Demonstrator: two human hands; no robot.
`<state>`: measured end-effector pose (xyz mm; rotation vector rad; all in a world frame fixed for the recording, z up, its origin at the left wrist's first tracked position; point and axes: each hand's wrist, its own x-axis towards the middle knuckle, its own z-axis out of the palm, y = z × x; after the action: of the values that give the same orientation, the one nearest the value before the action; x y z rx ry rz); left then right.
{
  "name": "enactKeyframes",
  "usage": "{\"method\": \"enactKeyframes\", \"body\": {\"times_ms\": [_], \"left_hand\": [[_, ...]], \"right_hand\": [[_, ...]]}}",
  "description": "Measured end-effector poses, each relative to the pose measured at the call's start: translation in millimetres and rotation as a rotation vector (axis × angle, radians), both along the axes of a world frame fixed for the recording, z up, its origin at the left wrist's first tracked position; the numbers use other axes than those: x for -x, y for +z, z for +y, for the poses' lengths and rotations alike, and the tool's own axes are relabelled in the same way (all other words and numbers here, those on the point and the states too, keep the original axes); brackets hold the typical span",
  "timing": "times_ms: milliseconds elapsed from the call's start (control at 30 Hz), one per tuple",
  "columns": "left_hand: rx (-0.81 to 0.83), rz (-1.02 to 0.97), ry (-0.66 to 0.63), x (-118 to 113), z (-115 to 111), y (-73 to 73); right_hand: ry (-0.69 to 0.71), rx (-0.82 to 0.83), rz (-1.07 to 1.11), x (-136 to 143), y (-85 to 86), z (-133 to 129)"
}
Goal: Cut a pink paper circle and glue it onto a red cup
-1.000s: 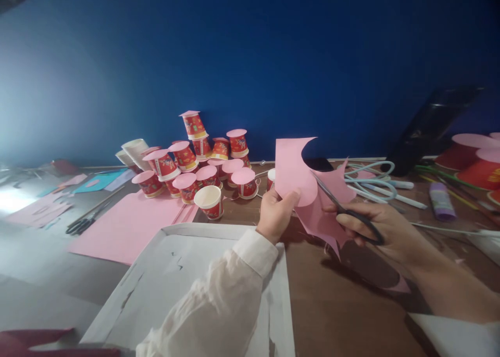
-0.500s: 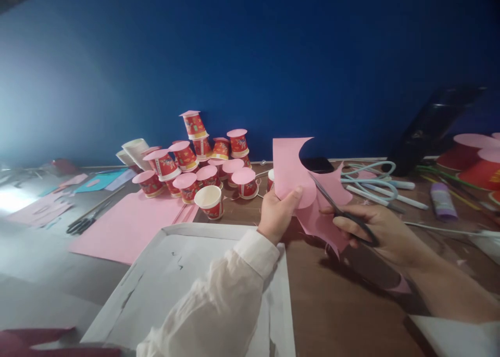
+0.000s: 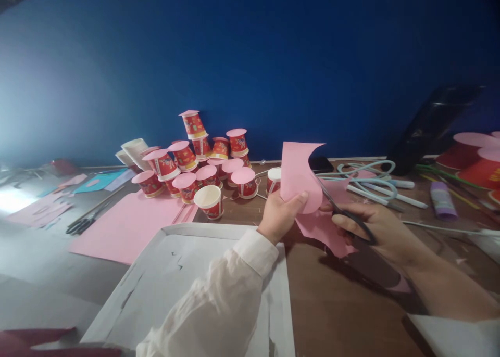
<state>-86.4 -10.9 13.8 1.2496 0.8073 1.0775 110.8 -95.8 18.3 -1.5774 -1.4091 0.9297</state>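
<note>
A sheet of pink paper (image 3: 299, 169) is pinched in my left hand (image 3: 282, 215), thumb on its front face. Its right side is cut into a curve, and a cut strip bends down below. My right hand (image 3: 375, 229) has its fingers through the handles of dark scissors (image 3: 357, 222). The blades lie along the paper's curved edge, partly hidden by the paper. Left of my left hand, an open red paper cup (image 3: 210, 202) leans on the table. Behind it, several upturned red cups (image 3: 186, 186) carry pink paper discs, some cups stacked.
A large pink sheet (image 3: 128, 227) and a white tray-like lid (image 3: 219, 232) lie to the left, with another pair of scissors (image 3: 86, 222) beyond. At right are a coiled pale cable (image 3: 367, 176), a purple glue stick (image 3: 443, 201) and a dark bottle (image 3: 425, 128). A blue partition (image 3: 250, 60) stands behind.
The pink paper has shifted slightly right and turned in my left hand, its cut strip hanging differently. A white-and-red cup behind it is now more visible. The scissors stay at the curved edge.
</note>
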Motion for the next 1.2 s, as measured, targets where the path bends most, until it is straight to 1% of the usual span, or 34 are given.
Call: {"method": "enactKeyframes", "body": {"times_ms": [233,400,600,767,933,1200], "left_hand": [[0.014,-0.02,-0.018,-0.2,0.3,0.7],[0.019,-0.057,-0.03,-0.7,0.7,-0.1],[0.022,-0.05,-0.021,-0.8,0.6,-0.8],[0.017,-0.019,-0.007,-1.9,1.0,-4.1],[0.027,-0.003,0.014,-4.1,0.7,-6.2],[0.028,0.008,0.02,-4.3,-1.2,-4.1]], "right_hand": [[-0.019,0.028,0.047,4.1,-0.7,-0.6],[-0.016,0.035,0.034,3.4,-2.0,-0.4],[-0.034,0.051,0.038,2.6,-1.9,-1.8],[0.004,-0.022,0.011,2.7,-0.7,0.1],[0.012,-0.081,-0.035,4.4,1.2,2.1],[-0.002,-0.083,-0.051,8.3,6.7,1.3]]}}
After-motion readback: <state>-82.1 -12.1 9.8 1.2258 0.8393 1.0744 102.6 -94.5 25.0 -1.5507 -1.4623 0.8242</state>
